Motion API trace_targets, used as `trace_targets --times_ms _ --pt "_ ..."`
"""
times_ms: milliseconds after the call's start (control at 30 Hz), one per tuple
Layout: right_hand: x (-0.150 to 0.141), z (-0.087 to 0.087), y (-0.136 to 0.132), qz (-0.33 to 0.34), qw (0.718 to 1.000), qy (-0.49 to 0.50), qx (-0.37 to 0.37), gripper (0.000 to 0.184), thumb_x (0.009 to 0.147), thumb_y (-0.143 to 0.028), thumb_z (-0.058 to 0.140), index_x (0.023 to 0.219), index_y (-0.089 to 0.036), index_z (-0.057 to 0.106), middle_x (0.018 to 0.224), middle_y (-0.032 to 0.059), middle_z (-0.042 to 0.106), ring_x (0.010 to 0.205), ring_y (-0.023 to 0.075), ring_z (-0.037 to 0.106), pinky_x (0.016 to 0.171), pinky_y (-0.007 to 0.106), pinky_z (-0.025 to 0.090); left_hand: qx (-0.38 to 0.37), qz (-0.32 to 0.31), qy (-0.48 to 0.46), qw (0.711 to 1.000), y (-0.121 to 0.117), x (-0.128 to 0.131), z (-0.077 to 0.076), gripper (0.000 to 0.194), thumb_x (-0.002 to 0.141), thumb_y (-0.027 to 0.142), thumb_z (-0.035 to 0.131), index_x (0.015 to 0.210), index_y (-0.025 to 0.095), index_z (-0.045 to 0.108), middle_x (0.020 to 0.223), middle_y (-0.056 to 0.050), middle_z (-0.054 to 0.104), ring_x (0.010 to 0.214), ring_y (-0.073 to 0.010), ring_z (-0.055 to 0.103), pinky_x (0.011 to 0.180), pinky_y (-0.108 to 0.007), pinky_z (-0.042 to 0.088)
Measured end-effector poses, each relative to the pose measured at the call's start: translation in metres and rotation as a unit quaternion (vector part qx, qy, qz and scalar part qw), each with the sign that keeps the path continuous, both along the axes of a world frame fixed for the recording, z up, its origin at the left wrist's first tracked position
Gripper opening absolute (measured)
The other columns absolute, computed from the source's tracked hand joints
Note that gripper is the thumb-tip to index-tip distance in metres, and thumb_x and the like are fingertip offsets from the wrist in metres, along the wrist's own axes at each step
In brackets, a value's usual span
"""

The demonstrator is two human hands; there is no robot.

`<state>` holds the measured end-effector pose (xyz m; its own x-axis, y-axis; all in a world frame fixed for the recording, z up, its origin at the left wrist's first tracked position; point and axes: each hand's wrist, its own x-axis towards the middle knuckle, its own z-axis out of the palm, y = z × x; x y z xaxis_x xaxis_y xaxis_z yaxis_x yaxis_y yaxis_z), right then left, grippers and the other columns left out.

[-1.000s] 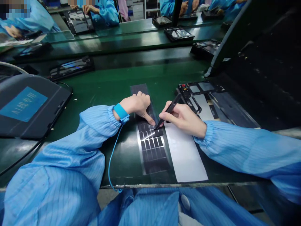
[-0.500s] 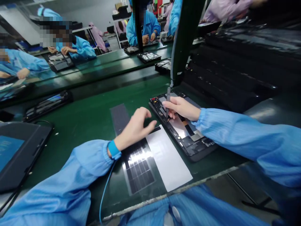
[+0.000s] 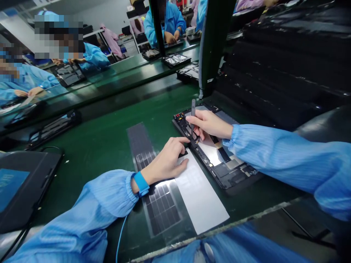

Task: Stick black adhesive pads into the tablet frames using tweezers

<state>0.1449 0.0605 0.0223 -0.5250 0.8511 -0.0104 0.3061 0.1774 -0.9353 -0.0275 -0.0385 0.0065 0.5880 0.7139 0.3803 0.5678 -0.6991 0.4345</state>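
Note:
My right hand (image 3: 210,124) is shut on a slim black pen-like tool (image 3: 193,118), its tip down at the edge of a black device frame (image 3: 230,173) with exposed inner parts. My left hand (image 3: 164,160) lies flat and holds nothing clear. Its fingers rest across a dark gridded adhesive sheet (image 3: 161,208) and a white liner strip (image 3: 200,193), reaching towards the frame's edge. A blue wrist strap (image 3: 141,183) circles my left wrist, with a thin blue cord trailing down. My left palm hides part of the sheet.
The work lies on a green belt (image 3: 98,164). A dark tablet case (image 3: 16,190) sits at the left, and a black upright panel (image 3: 212,44) and stacked black trays (image 3: 282,62) stand to the right. Co-workers in blue smocks sit beyond, with devices on trays.
My left hand has come down from a raised, curled pose onto the sheet. Over the past second my right hand and tool moved from the grid sheet to the device frame, and the view turned.

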Motion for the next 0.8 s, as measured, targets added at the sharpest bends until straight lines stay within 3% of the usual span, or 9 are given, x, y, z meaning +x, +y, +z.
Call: trace_targets --times_ms 333,467,633,800 --pt "-0.0008 -0.0001 -0.0011 -0.011 1.0 -0.017 0.013 0.029 0.086 -0.041 0.049 0.069 -0.018 0.041 0.043 -0.0039 0.051 0.028 0.0096 0.047 0.026 0.02 0.032 0.011 -0.068 0.033 0.997 0.0008 0.0006 -0.0008 0.02 0.072 -0.001 0.041 0.078 0.018 0.039 0.119 -0.007 0.055 0.099 -0.0198 0.042 0.084 -0.037 0.044" --pt "-0.0014 0.0012 -0.0054 -0.031 0.999 -0.022 0.028 0.025 0.087 -0.036 0.047 0.071 -0.019 0.039 0.043 -0.0053 0.05 0.027 0.009 0.045 0.026 0.019 0.031 0.025 -0.06 0.048 0.997 -0.001 0.0014 -0.002 0.018 0.073 0.001 0.041 0.079 0.017 0.04 0.118 -0.01 0.055 0.1 -0.0199 0.043 0.086 -0.038 0.044" --pt "-0.0019 0.0029 -0.0074 -0.028 0.999 0.012 0.02 0.02 0.09 -0.031 0.041 0.075 -0.018 0.038 0.043 -0.0066 0.05 0.027 0.0076 0.045 0.027 0.017 0.032 0.025 -0.007 0.07 0.997 -0.0018 0.0031 -0.0002 0.012 0.078 0.005 0.041 0.083 0.015 0.041 0.127 -0.016 0.047 0.109 -0.0215 0.042 0.091 -0.039 0.043" --pt "-0.0014 0.0025 -0.0054 -0.026 0.999 0.019 0.013 0.019 0.091 -0.029 0.04 0.076 -0.018 0.037 0.041 -0.0065 0.049 0.027 0.008 0.046 0.027 0.016 0.03 0.074 -0.032 0.122 0.989 -0.0078 0.0071 0.0021 0.014 0.077 0.003 0.038 0.079 0.015 0.043 0.114 -0.015 0.056 0.101 -0.0223 0.045 0.087 -0.038 0.046"
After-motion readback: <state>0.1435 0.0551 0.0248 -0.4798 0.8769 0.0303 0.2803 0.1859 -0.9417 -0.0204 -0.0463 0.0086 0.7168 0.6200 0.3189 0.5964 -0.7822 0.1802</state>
